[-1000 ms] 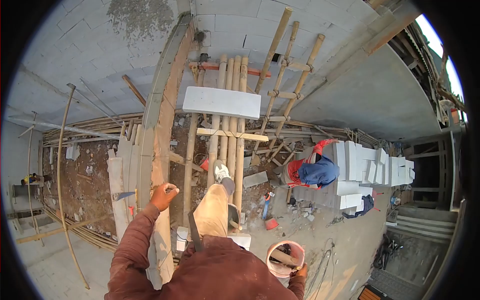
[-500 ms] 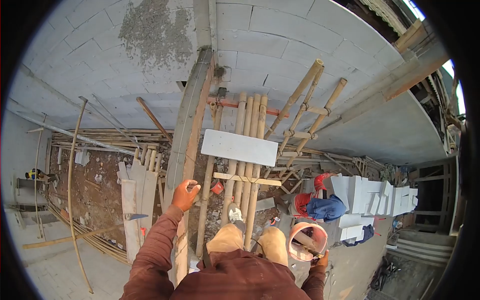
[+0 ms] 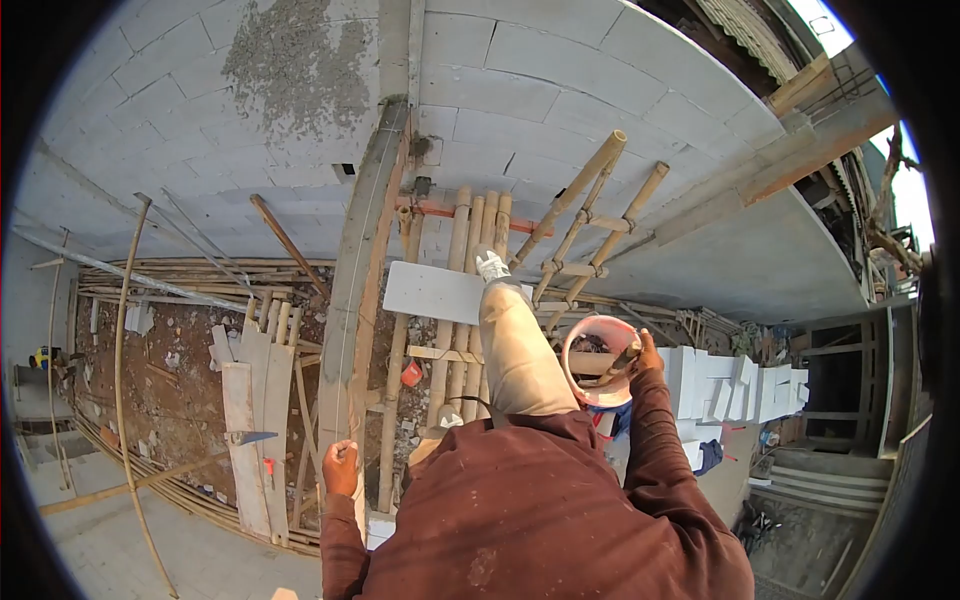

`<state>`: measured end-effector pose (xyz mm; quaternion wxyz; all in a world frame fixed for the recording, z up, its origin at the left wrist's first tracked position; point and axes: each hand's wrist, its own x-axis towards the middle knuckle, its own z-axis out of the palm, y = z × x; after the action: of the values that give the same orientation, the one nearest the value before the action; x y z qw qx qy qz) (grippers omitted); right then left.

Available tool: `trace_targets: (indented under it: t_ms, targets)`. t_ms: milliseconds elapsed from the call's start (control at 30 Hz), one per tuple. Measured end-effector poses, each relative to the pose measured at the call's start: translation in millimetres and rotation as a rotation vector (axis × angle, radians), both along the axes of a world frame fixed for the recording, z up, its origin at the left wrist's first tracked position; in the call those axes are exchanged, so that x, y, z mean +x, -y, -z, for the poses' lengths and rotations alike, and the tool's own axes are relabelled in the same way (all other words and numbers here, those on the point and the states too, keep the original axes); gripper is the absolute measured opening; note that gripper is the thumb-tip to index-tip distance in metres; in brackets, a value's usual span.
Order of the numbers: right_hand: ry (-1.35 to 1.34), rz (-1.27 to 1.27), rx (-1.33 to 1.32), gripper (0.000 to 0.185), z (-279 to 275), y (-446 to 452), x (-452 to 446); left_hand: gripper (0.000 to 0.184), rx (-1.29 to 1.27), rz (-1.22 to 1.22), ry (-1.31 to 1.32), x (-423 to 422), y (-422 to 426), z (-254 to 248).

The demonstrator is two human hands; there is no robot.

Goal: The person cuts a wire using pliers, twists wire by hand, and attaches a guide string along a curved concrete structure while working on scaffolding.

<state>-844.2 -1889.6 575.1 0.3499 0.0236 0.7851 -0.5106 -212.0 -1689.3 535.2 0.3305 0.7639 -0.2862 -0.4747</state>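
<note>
My right hand point(image 3: 650, 357) grips the rim of a pinkish bucket point(image 3: 568, 362), holding it out at my right side. Inside the bucket are dark grey material and a tool with a wooden handle point(image 3: 622, 362), its working end not clear. My left hand point(image 3: 341, 467) is low beside the long concrete beam point(image 3: 352, 290), fingers curled; whether anything is in them is hidden. One leg reaches forward over the bamboo poles point(image 3: 455, 235). Its shoe point(image 3: 490, 265) is beyond a white block point(image 3: 430, 292) lying across the poles.
A bamboo ladder-like frame point(image 3: 590, 220) leans on the block wall point(image 3: 560, 75). Boards with a handsaw point(image 3: 250, 437) stand at left. White blocks point(image 3: 765, 388) are stacked at right. Far below lies rubble, with a small red container point(image 3: 411, 374). Another person point(image 3: 42, 357) is at far left.
My right hand has raised the bucket up and forward. One leg has stepped forward past the white block. My left hand has dropped lower and back along the beam.
</note>
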Motion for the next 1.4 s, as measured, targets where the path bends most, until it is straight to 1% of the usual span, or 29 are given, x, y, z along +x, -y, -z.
trace_targets:
  t_ms: [67, 100, 200, 300, 333, 433, 500, 533, 633, 700, 767, 833, 867, 900, 933, 1033, 1067, 1100, 1167, 1200, 1233, 1300, 1333, 1400]
  targets:
    - [-0.028, -0.102, 0.014, 0.038, -20, 50, 18, 0.03, -0.02, -0.07, -0.031, 4, -12, 14]
    - [-0.046, -0.158, 0.006, 0.038, -29, 78, 28, 0.03, -0.025, -0.081, 0.007, 6, -10, 18]
    - [-0.08, -0.26, 0.024, 0.052, 0, 170, 16, 0.03, -0.011, -0.138, 0.107, -4, 6, 18]
    - [-0.123, -0.345, 0.015, 0.053, 8, 264, 45, 0.03, 0.038, -0.25, 0.042, -36, 54, 11]
    - [-0.096, -0.377, 0.008, 0.054, 26, 297, 47, 0.031, 0.043, -0.283, 0.08, -51, 75, 10]
    - [0.011, -0.336, 0.06, 0.033, 93, 390, 55, 0.031, 0.121, -0.311, 0.055, -95, 159, 3]
    - [0.1, -0.4, 0.049, 0.032, 148, 431, 57, 0.032, 0.187, -0.289, 0.044, -119, 240, -10]
    - [0.142, -0.433, 0.044, 0.032, 170, 456, 57, 0.029, 0.2, -0.222, 0.069, -123, 275, -5]
    - [0.234, -0.406, 0.161, 0.035, 231, 523, 69, 0.025, 0.095, -0.129, 0.014, -137, 422, -27]
    - [0.254, -0.405, 0.14, 0.035, 273, 567, 89, 0.021, 0.114, -0.119, -0.036, -136, 511, -35]
    - [0.257, -0.401, 0.146, 0.034, 315, 599, 100, 0.021, -0.01, -0.056, 0.014, -131, 588, -32]
    - [0.237, -0.419, 0.183, 0.032, 362, 627, 108, 0.022, -0.035, -0.041, 0.067, -128, 663, -29]
    - [0.205, -0.709, 0.101, 0.028, 371, 634, 107, 0.022, -0.051, -0.022, 0.112, -124, 696, -26]
    - [0.119, -0.808, 0.12, 0.027, 401, 634, 97, 0.022, -0.061, 0.002, 0.153, -119, 725, -22]
    - [0.03, -0.906, 0.135, 0.027, 448, 629, 80, 0.023, -0.091, -0.015, 0.151, -114, 752, -15]
    - [-0.037, -1.04, 0.195, 0.027, 473, 640, 77, 0.028, -0.203, -0.082, 0.071, -99, 827, 20]
    - [-0.07, -1.097, 0.17, 0.028, 505, 635, 61, 0.032, -0.21, -0.092, 0.051, -97, 853, 27]
    - [-0.201, -1.218, 0.213, 0.023, 504, 635, 56, 0.036, -0.22, -0.101, 0.027, -94, 878, 35]
    - [-0.496, -1.433, 0.3, 0.016, 503, 636, 49, 0.045, -0.314, -0.015, 0.074, -84, 918, 66]
    - [-0.488, -1.445, 0.315, 0.017, 479, 642, 55, 0.047, -0.257, 0.013, 0.038, -79, 937, 67]
    - [-0.426, -1.402, 0.356, 0.019, 465, 648, 62, 0.048, -0.202, 0.043, 0.002, -76, 954, 68]
    - [-0.311, -1.307, 0.437, 0.026, 435, 660, 75, 0.045, -0.223, 0.057, -0.065, -73, 980, 86]
    - [-0.371, -1.38, 0.471, 0.025, 462, 654, 53, 0.044, -0.218, 0.004, -0.193, -75, 989, 89]
    - [-0.437, -1.55, 0.424, 0.027, 441, 658, 60, 0.04, -0.199, -0.098, -0.454, -77, 1001, 94]
